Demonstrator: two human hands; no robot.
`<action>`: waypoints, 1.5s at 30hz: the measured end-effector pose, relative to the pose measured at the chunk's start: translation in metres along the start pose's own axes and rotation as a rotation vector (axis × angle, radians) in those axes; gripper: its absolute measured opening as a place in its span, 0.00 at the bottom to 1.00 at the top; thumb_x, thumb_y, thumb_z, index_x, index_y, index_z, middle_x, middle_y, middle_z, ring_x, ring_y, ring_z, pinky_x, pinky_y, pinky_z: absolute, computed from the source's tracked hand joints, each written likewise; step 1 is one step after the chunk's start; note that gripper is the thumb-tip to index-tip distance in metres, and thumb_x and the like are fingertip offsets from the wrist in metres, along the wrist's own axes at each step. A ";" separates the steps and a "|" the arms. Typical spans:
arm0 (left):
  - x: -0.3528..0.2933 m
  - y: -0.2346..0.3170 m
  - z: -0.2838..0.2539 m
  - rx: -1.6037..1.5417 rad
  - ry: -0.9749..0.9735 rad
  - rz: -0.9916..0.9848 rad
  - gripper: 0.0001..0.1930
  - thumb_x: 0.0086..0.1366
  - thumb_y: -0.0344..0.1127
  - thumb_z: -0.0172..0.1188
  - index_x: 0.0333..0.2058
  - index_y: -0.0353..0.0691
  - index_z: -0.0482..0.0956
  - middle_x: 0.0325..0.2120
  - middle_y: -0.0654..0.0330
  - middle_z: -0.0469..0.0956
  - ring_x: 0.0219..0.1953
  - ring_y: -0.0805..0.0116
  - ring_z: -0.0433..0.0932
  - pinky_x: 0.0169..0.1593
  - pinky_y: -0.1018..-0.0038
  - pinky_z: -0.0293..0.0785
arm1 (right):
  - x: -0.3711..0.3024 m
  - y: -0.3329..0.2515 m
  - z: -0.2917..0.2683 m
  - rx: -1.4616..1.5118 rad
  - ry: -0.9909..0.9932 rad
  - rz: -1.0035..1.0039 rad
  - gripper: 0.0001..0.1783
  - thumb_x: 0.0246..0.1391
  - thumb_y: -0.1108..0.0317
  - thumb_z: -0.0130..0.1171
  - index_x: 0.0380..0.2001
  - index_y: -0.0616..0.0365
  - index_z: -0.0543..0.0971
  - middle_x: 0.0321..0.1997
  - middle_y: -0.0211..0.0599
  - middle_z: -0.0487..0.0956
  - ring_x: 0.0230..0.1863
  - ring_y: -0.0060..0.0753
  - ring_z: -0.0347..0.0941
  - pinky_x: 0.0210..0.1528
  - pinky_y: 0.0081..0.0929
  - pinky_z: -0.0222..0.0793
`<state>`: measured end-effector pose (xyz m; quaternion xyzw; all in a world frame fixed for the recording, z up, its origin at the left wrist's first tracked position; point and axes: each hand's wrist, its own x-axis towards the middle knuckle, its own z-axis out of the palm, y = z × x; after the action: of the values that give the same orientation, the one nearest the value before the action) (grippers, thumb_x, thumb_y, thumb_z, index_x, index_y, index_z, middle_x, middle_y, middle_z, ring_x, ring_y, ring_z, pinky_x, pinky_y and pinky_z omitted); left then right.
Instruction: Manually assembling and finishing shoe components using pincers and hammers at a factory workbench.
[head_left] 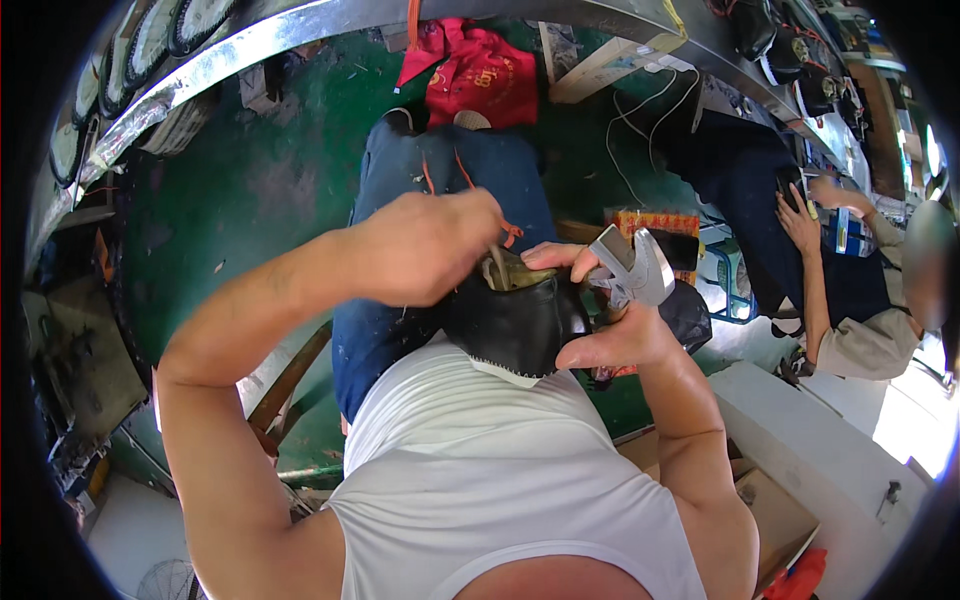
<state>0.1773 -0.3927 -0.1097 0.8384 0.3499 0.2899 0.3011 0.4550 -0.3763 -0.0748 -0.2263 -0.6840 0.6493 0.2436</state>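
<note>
On my lap rests a black leather shoe (520,322) with a pale, jagged edge along its lower side. My left hand (430,245) is a fist beside the shoe's opening, slightly blurred. A thin, pale piece runs from that fist into the opening; its kind is unclear. Orange cord (512,233) shows just past the fist. My right hand (628,335) has its thumb and fingers round the shoe's right side. It also holds metal pincers (635,268), their broad head pointing up and their handles mostly hidden by the hand.
Red cloth (482,75) lies on the green floor ahead, under a metal bench edge (300,32). A co-worker's hands (800,222) work at the right. A cardboard box (775,515) stands at the lower right. A blue stool (735,285) is right of my knees.
</note>
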 end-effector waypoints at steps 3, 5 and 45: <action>0.002 -0.026 0.010 -0.514 0.016 -0.584 0.08 0.72 0.35 0.48 0.40 0.38 0.72 0.39 0.57 0.76 0.36 0.60 0.79 0.38 0.65 0.77 | 0.006 0.006 0.000 0.061 -0.013 -0.035 0.45 0.32 0.66 0.82 0.54 0.58 0.67 0.59 0.43 0.75 0.59 0.35 0.71 0.59 0.32 0.62; -0.005 -0.023 0.041 -1.151 0.220 -1.085 0.17 0.74 0.45 0.46 0.46 0.37 0.74 0.46 0.59 0.78 0.43 0.65 0.78 0.46 0.63 0.76 | 0.011 0.003 -0.003 0.093 0.045 0.120 0.39 0.37 0.69 0.78 0.52 0.58 0.67 0.60 0.43 0.74 0.59 0.32 0.70 0.60 0.32 0.63; -0.054 0.022 0.127 -0.664 0.272 -0.914 0.44 0.63 0.27 0.61 0.70 0.31 0.41 0.62 0.48 0.63 0.63 0.63 0.64 0.65 0.70 0.60 | -0.019 0.049 0.004 -1.124 -0.169 0.064 0.21 0.51 0.74 0.56 0.50 0.68 0.73 0.41 0.57 0.78 0.45 0.53 0.77 0.49 0.44 0.72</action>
<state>0.2435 -0.4848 -0.1918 0.4181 0.6020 0.3299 0.5949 0.4664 -0.3887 -0.1246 -0.2888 -0.9344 0.2084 0.0104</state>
